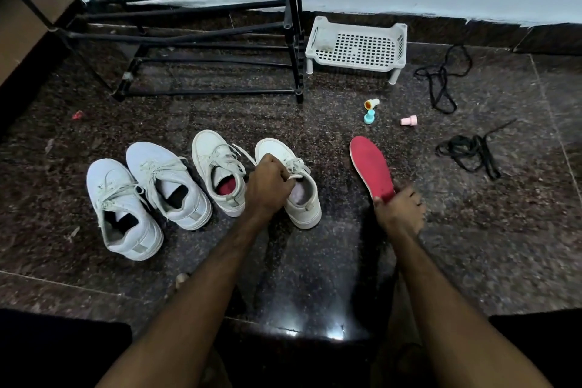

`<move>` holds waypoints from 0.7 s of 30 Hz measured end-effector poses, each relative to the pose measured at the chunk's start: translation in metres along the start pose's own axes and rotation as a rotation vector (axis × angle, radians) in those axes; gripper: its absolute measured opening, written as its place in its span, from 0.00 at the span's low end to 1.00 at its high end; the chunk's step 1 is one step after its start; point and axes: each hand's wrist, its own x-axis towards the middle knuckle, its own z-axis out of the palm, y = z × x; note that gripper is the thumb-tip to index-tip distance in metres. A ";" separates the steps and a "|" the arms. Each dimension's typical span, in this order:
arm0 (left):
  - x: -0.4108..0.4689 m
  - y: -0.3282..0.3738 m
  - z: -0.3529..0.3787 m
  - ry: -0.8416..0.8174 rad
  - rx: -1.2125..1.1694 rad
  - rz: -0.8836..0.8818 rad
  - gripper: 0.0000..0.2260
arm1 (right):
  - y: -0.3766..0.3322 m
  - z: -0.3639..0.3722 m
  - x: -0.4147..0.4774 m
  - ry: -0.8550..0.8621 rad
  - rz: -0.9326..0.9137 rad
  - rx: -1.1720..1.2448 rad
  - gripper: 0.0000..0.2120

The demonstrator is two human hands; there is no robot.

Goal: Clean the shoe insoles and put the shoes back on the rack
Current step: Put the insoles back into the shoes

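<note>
Pinching the heel end of the flat red foam insole [371,167] between thumb and curled fingers, my right hand [400,213] has it jutting out ahead of me over the dark speckled stone floor [488,230]. The insole's long axis runs from my fingers away from me and a little to the left. Its rounded toe end points toward the white perforated plastic basket [357,46] by the wall. I cannot tell whether the toe end touches the floor.

My left hand [267,189] is well apart from the insole, fist closed round the tongue and laces of the white low-top sneaker [304,200]. That sneaker stands on the floor between my two hands, toe pointing away from me, and its opening shows a grey inside. Just beside it on the left stands the matching white sneaker [209,151], with red showing inside its opening. Farther left stand two pale white lace-up sneakers [122,208], side by side.

The black metal-bar shoe rack [195,41] stands beyond the shoes against the wall. Near the insole's toe lie three small plastic caps, one yellow [371,103], one teal [369,116] and one pink [408,120]. Two loose tangles of black shoelace [469,151] lie to the right.
</note>
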 end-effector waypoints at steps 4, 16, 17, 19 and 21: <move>-0.002 0.003 -0.002 0.007 -0.055 -0.038 0.03 | 0.005 0.013 -0.005 -0.002 -0.111 0.053 0.29; 0.006 0.010 -0.009 0.016 -0.143 -0.168 0.09 | -0.058 -0.140 -0.011 -0.541 -0.277 0.730 0.16; 0.005 0.011 -0.009 0.011 -0.133 -0.173 0.09 | -0.062 -0.159 -0.016 -0.596 -0.291 0.709 0.18; 0.002 0.014 -0.007 0.009 -0.111 -0.186 0.08 | -0.066 -0.185 -0.025 -0.707 -0.298 0.652 0.19; -0.002 0.017 -0.006 0.005 -0.102 -0.190 0.08 | -0.066 -0.197 -0.037 -0.785 -0.295 0.613 0.20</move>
